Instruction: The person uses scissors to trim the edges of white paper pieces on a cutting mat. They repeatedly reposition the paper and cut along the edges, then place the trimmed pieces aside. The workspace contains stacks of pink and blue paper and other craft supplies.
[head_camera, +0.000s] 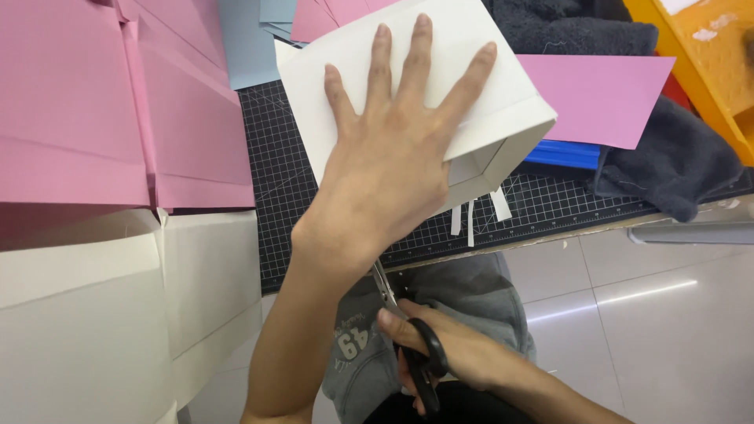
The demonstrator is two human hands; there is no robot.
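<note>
The right hand (459, 353) sits lowest and closest, its fingers (397, 323) curled through the black loops of a pair of scissors (408, 330) and closed around the handles. The metal blades point up and away from the body, and their tips pass out of sight under the left wrist, so whether the blades are apart or together cannot be told.

The left hand (389, 161) lies palm down on a folded white paper box (440, 86), all 5 fingers (414, 59) spread wide and flat, pressing the top panel rather than gripping it. The box rests tilted on a black cutting mat (275, 180) marked with a fine grid, and its open corner faces the worktop's near edge. 3 narrow white paper strips (471, 220) hang from the box's lower edge, just beside the left thumb side of the hand.

To the left, large pink paper sheets (94, 102) overlap the mat, and cream paper panels (102, 314) lie below them. A pink sheet (605, 98) lies to the right of the box, over a blue strip (561, 155) and dark grey cloth (675, 165). An orange plastic tray (707, 55) fills the upper right corner. Below the worktop edge are grey clothing (463, 290) on the person's lap and a pale tiled floor (652, 330).
</note>
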